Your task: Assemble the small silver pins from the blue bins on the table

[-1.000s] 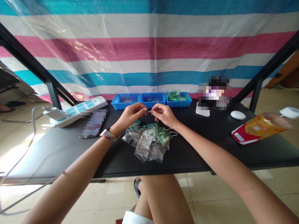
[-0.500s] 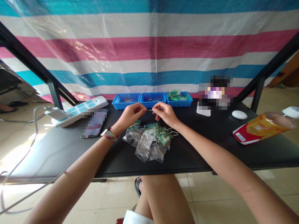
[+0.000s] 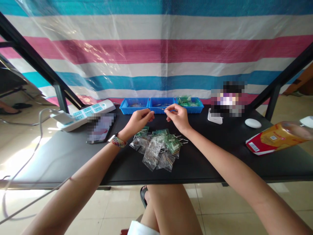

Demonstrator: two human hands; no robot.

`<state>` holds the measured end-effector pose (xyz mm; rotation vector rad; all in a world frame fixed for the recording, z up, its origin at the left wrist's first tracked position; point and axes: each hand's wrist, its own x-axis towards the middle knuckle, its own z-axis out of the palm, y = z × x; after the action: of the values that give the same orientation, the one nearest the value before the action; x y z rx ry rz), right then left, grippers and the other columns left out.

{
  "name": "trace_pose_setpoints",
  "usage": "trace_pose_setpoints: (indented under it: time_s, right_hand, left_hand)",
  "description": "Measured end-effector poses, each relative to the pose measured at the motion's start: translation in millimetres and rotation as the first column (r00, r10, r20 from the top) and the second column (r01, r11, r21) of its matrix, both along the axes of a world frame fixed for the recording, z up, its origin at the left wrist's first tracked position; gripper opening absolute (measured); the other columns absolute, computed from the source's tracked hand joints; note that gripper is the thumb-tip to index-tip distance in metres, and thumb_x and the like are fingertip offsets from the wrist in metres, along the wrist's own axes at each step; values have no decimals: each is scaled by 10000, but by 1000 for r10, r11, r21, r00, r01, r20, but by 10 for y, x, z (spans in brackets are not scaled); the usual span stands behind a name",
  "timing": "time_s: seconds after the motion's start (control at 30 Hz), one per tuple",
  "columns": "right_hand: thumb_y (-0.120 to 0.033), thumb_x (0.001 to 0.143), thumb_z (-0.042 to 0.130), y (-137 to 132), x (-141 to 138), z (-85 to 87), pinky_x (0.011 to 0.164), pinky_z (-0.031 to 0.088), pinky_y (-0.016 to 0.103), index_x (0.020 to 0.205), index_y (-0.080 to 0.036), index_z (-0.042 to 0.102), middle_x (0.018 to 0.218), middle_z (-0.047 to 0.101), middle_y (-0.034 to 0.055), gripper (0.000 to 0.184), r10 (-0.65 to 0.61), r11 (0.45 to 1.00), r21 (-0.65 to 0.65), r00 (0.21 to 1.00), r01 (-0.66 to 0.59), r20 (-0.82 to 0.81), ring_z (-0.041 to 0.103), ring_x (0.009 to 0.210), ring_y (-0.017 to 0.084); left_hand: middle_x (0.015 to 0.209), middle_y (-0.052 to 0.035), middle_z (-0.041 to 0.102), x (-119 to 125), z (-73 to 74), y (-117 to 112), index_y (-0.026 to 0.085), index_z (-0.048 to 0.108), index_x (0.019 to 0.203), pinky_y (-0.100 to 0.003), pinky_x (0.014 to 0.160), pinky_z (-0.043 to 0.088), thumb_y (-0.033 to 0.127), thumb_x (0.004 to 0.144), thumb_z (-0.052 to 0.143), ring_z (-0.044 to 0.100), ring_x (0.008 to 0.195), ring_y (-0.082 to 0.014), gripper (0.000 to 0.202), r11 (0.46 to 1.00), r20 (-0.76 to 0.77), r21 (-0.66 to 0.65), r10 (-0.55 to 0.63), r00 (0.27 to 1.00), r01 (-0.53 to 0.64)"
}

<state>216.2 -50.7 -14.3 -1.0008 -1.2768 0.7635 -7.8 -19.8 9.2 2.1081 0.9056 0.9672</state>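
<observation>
Both hands are raised over the middle of the black worktop (image 3: 202, 163), held just apart, backed by the row of blue bins near the rear edge. By the right hand (image 3: 178, 119), a slim piece (image 3: 165, 110) is gripped at the tips of thumb and forefinger, right in front of the middle bin (image 3: 157, 112)! The left hand (image 3: 140, 120) is curled with thumb and forefinger drawn together; whether anything is pinched there cannot be told.

Below them, toward the front edge, a heap of clear bags (image 3: 150, 157) is spread, topped by green packets (image 3: 173, 144), with loose pins (image 3: 184, 141) fanned out on its right side. At the rear edge, clear bags are held in the left bin (image 3: 127, 111), thin pieces in the middle one, and the right bin (image 3: 196, 110) is piled with green packets. The rear left corner is taken by a power strip (image 3: 91, 111); near the right edge, a bottle (image 3: 278, 138) is seen.
</observation>
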Motion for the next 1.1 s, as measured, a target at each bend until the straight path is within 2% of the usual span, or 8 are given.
trace_pose_setpoints:
  time_s: [0.17, 0.23, 0.33, 0.43, 0.6, 0.77, 0.9, 1.1]
  right_hand:
    - [-348, 888, 675, 57, 174, 37, 455, 490, 271, 1010, -213, 823, 1154, 806, 92, 235, -197, 980, 71, 957, 186, 211, 618, 513, 116]
    - [-300, 884, 648, 40, 200, 39, 470, 485, 277, 951, -199, 822, 1148, 801, 97, 212, -215, 975, 112, 938, 191, 272, 607, 528, 119]
    - [-242, 862, 638, 6, 165, 20, 507, 485, 274, 884, -194, 801, 964, 789, 63, 171, -95, 994, 75, 935, 73, 341, 609, 552, 135]
    - [-198, 850, 642, -15, 95, -26, 560, 486, 272, 846, -193, 791, 913, 777, 50, 149, 7, 999, 44, 916, -27, 400, 612, 600, 142]
    - [-151, 837, 634, -14, 49, -99, 596, 454, 280, 817, -189, 791, 875, 756, 40, 162, 40, 997, 41, 883, -66, 467, 579, 599, 130]
    - [-194, 825, 640, -11, 61, -86, 584, 468, 277, 827, -187, 779, 856, 755, 41, 139, 98, 995, -21, 914, -97, 393, 612, 617, 143]
    - [-282, 823, 688, -50, 57, -25, 562, 495, 274, 869, -196, 762, 823, 747, 31, 122, 202, 978, -90, 949, -185, 243, 650, 636, 163]
    - [-409, 735, 889, -110, -25, 39, 613, 586, 304, 1079, -238, 736, 842, 722, -5, 414, 284, 952, -120, 959, -280, 18, 684, 677, 171]
  left_hand:
    - [825, -59, 765, -40, -13, 36, 163, 735, 872, -292, 697, 506, 409, 951, 623, 691, 759, -195, 282, 1000, -34, -23, 1, 999, -2]
    - [882, -61, 788, -55, -6, 38, 164, 765, 909, -295, 719, 517, 355, 909, 642, 704, 791, -200, 228, 999, -74, -30, -44, 996, 42]
    - [957, -70, 809, -49, 22, 0, 179, 814, 931, -309, 784, 537, 345, 889, 688, 724, 861, -213, 213, 984, -184, -29, -178, 967, 175]
    - [960, -67, 805, -16, 53, -65, 203, 835, 915, -314, 842, 545, 388, 881, 766, 724, 894, -214, 200, 954, -274, -16, -291, 917, 298]
    - [939, -53, 781, 11, 71, -107, 199, 807, 903, -304, 823, 532, 435, 860, 822, 695, 869, -200, 241, 938, -305, -49, -342, 889, 344]
    - [881, -33, 730, 2, 53, -72, 181, 722, 881, -303, 784, 507, 428, 857, 806, 644, 820, -181, 262, 951, -201, -126, -302, 932, 281]
    - [785, 1, 627, 15, 41, -54, 189, 627, 862, -277, 664, 468, 456, 868, 791, 583, 706, -146, 313, 943, 8, -215, -259, 966, 255]
    - [791, 16, 599, 44, 47, -23, 193, 570, 852, -271, 685, 517, 459, 819, 839, 596, 708, -130, 380, 968, 208, -217, -76, 975, 122]
